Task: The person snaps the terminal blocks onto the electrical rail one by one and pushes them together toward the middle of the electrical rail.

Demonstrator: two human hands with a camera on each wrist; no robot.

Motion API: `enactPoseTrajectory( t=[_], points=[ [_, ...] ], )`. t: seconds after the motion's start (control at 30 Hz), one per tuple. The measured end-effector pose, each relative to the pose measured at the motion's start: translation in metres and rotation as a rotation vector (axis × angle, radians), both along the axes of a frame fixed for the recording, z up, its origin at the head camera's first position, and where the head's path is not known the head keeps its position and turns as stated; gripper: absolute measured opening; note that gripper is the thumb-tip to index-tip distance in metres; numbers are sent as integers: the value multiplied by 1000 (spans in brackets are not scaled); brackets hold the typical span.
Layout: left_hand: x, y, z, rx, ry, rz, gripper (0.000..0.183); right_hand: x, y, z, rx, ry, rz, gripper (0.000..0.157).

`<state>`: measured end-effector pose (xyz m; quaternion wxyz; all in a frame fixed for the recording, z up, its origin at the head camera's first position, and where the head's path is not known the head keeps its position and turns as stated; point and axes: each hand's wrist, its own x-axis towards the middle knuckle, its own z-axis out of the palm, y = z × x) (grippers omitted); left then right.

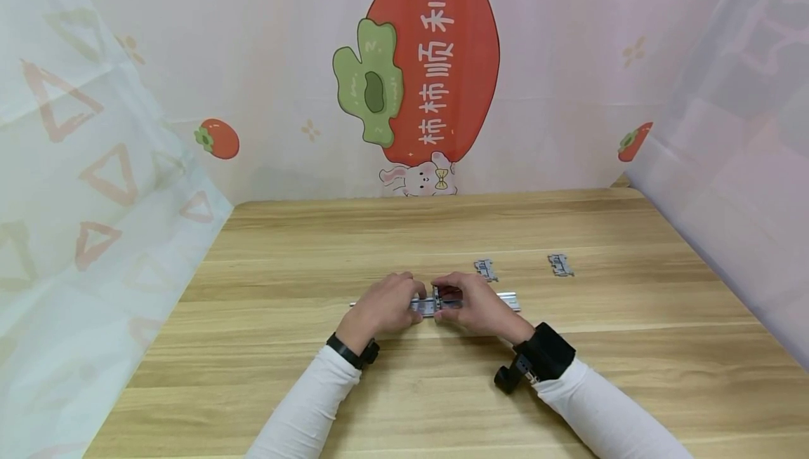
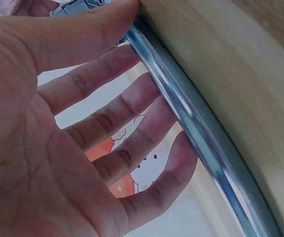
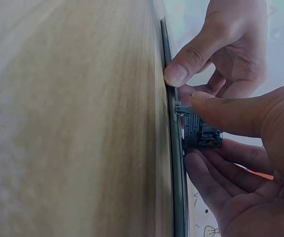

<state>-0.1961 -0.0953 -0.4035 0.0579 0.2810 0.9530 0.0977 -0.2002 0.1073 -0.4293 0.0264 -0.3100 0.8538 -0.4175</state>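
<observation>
A silver metal DIN rail lies lengthwise across the middle of the wooden table. My left hand holds it, thumb on the near edge and fingertips along the far edge, as the left wrist view shows on the rail. Just to the right, my right hand pinches a grey terminal block between thumb and fingers. The block stands upright at the rail, its foot touching it; whether it is clipped on, I cannot tell. The right palm and fingers partly cover the block in the head view.
Two more grey terminal blocks lie flat behind the rail, one terminal block near the right hand and another terminal block farther right. Printed cloth hangs behind the wooden table and along both sides.
</observation>
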Motion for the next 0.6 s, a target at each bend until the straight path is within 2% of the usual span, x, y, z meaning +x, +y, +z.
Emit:
enactPoseTrajectory(
  t=[0.6],
  points=[
    [1, -1, 0, 4, 8, -6, 34, 0, 0, -1, 20, 10, -7, 54]
  ],
)
